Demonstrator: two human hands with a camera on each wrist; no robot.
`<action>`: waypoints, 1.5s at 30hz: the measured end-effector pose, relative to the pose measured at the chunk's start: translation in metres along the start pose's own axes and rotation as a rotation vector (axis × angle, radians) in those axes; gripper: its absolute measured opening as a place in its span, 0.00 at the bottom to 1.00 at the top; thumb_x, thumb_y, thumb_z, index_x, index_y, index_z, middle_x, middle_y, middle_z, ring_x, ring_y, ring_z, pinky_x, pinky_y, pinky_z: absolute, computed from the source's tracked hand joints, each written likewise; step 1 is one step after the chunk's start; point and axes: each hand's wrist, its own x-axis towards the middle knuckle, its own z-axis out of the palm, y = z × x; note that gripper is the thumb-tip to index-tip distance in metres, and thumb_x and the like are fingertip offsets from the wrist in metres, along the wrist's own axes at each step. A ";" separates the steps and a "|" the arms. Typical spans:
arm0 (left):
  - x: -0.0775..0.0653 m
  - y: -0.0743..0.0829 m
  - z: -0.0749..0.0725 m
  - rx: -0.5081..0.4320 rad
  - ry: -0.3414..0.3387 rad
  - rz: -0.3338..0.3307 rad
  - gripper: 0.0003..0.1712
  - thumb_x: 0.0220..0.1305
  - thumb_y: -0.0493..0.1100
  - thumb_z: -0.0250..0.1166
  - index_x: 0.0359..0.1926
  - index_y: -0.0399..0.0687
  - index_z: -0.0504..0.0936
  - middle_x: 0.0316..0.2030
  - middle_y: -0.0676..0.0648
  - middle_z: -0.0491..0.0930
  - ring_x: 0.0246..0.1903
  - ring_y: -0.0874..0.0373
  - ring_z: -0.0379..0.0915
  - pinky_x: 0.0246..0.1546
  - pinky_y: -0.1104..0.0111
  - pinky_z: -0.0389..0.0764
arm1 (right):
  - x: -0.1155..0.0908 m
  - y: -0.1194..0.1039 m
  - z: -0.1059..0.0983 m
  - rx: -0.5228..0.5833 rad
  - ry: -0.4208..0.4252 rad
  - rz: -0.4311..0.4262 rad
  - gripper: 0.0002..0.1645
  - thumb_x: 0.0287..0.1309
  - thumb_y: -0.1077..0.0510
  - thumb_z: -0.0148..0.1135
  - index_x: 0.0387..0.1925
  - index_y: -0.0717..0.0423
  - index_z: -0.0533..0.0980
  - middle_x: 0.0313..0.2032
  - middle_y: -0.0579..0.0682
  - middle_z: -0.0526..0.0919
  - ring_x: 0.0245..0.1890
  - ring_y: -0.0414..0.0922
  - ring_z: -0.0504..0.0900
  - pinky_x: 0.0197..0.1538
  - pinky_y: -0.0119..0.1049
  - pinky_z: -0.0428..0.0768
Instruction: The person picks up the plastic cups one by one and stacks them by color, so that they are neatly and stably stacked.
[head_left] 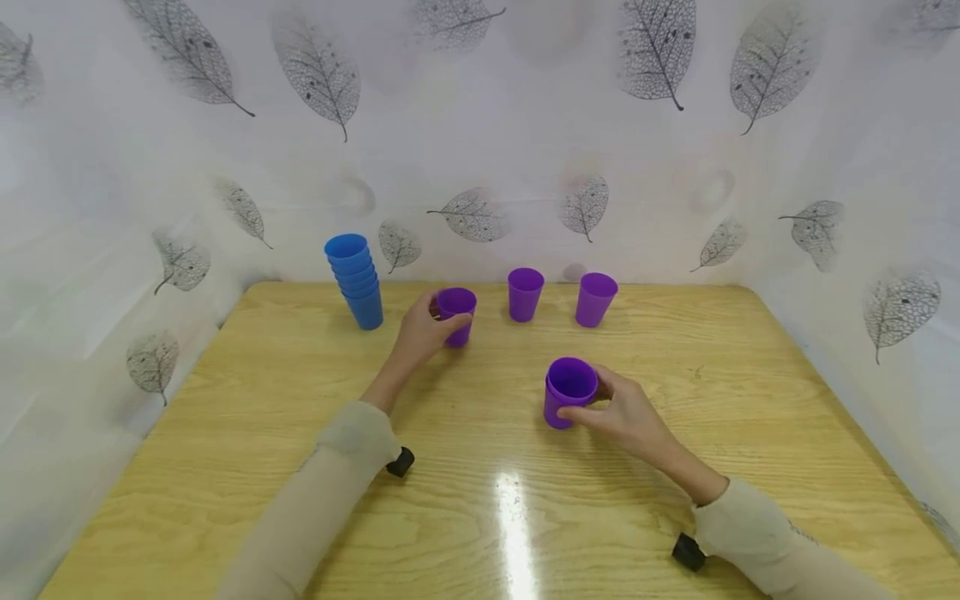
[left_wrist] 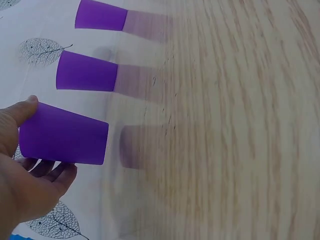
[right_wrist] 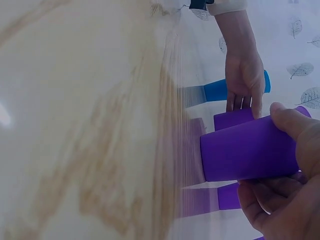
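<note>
My left grip (head_left: pixel 423 329) is curled round a tapered purple plastic cup (left_wrist: pixel 65 132), mouth up, just left of centre in the head view. The left wrist view shows its base parted from its reflection, so I judge it slightly off the wood-grained table (head_left: pixel 420 533).

My right grip (head_left: pixel 630 417) holds a tapered purple plastic pair (head_left: pixel 557 406), two nested cups as far as the doubled rim tells, right of centre and lower in the frame. My thumb lies on the near side and my fingers reach round behind; whether the base touches the table I can't tell.

I take the step in hand to be lifting the single cup while my other grip steadies the pair. Bringing the two together would call for a move rightward and down the frame, with rims aligned and light pressure on the thin walls.

Further out, an upright purple plastic cup (head_left: pixel 523 298) stands near my left grip, to its right, and a similar purple plastic tumbler (head_left: pixel 595 302) stands beside that, above the pair. Left of my left grip, near the table's back edge, rises a blue plastic cup stack (head_left: pixel 366 307). Behind everything hangs a white leaf-printed backdrop (head_left: pixel 510 150).
</note>
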 end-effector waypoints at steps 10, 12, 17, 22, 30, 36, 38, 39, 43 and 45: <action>-0.010 0.008 -0.023 -0.008 -0.026 0.016 0.40 0.67 0.50 0.72 0.73 0.39 0.67 0.63 0.36 0.75 0.63 0.42 0.73 0.65 0.53 0.77 | 0.000 0.000 -0.001 -0.008 -0.009 -0.008 0.31 0.54 0.62 0.80 0.58 0.65 0.79 0.47 0.54 0.88 0.42 0.42 0.86 0.45 0.38 0.87; -0.013 0.010 -0.027 -0.009 -0.038 0.015 0.41 0.68 0.51 0.71 0.73 0.39 0.67 0.64 0.36 0.75 0.63 0.42 0.72 0.65 0.52 0.76 | 0.001 -0.001 -0.001 -0.009 -0.012 -0.006 0.30 0.54 0.61 0.80 0.58 0.64 0.79 0.46 0.54 0.88 0.42 0.42 0.86 0.45 0.37 0.87; -0.018 0.014 -0.038 -0.004 -0.053 0.013 0.42 0.67 0.54 0.71 0.73 0.39 0.67 0.63 0.36 0.75 0.62 0.42 0.73 0.65 0.52 0.76 | 0.001 -0.002 -0.002 -0.016 -0.017 -0.006 0.30 0.54 0.61 0.80 0.57 0.64 0.79 0.46 0.53 0.88 0.41 0.42 0.86 0.45 0.38 0.87; -0.020 0.017 -0.045 -0.006 -0.070 0.028 0.44 0.67 0.56 0.71 0.74 0.40 0.66 0.63 0.37 0.76 0.62 0.43 0.73 0.65 0.51 0.76 | 0.001 -0.001 -0.002 -0.018 -0.020 -0.005 0.30 0.54 0.62 0.80 0.57 0.65 0.79 0.46 0.55 0.88 0.42 0.42 0.86 0.45 0.38 0.87; -0.026 0.030 -0.046 -0.010 -0.101 0.051 0.45 0.67 0.58 0.71 0.75 0.41 0.66 0.64 0.37 0.75 0.64 0.42 0.73 0.65 0.51 0.76 | 0.001 -0.001 -0.002 -0.016 -0.022 0.001 0.30 0.54 0.62 0.80 0.58 0.65 0.79 0.47 0.55 0.88 0.42 0.43 0.86 0.45 0.35 0.87; -0.031 0.043 -0.038 -0.023 -0.132 0.057 0.43 0.67 0.57 0.71 0.75 0.44 0.67 0.62 0.40 0.77 0.62 0.45 0.75 0.62 0.52 0.79 | 0.001 -0.001 -0.002 -0.020 -0.022 -0.004 0.31 0.54 0.62 0.80 0.58 0.66 0.79 0.47 0.55 0.88 0.41 0.43 0.86 0.45 0.37 0.87; -0.032 0.047 -0.034 -0.029 -0.143 0.077 0.42 0.67 0.57 0.72 0.74 0.44 0.68 0.61 0.41 0.78 0.61 0.46 0.76 0.61 0.53 0.80 | 0.001 -0.001 -0.002 -0.022 -0.022 -0.005 0.31 0.54 0.62 0.80 0.58 0.65 0.79 0.47 0.55 0.88 0.41 0.43 0.86 0.45 0.37 0.87; -0.033 0.049 -0.032 -0.026 -0.148 0.087 0.42 0.67 0.56 0.72 0.74 0.44 0.68 0.60 0.41 0.78 0.60 0.46 0.77 0.60 0.53 0.81 | 0.001 -0.001 -0.002 -0.022 -0.021 -0.005 0.31 0.54 0.62 0.80 0.58 0.65 0.79 0.47 0.55 0.88 0.41 0.43 0.86 0.45 0.37 0.87; -0.037 0.058 -0.023 -0.041 -0.173 0.127 0.40 0.67 0.54 0.72 0.73 0.43 0.69 0.57 0.42 0.80 0.58 0.48 0.78 0.58 0.55 0.82 | 0.001 -0.001 -0.002 -0.020 -0.021 -0.004 0.31 0.53 0.62 0.80 0.57 0.65 0.79 0.46 0.55 0.88 0.41 0.43 0.86 0.44 0.36 0.87; -0.039 0.063 -0.019 -0.050 -0.185 0.140 0.39 0.68 0.53 0.72 0.73 0.43 0.69 0.57 0.42 0.80 0.57 0.48 0.78 0.57 0.55 0.83 | 0.001 -0.001 -0.002 -0.018 -0.021 -0.005 0.31 0.53 0.61 0.80 0.57 0.65 0.79 0.46 0.55 0.88 0.41 0.43 0.86 0.44 0.35 0.87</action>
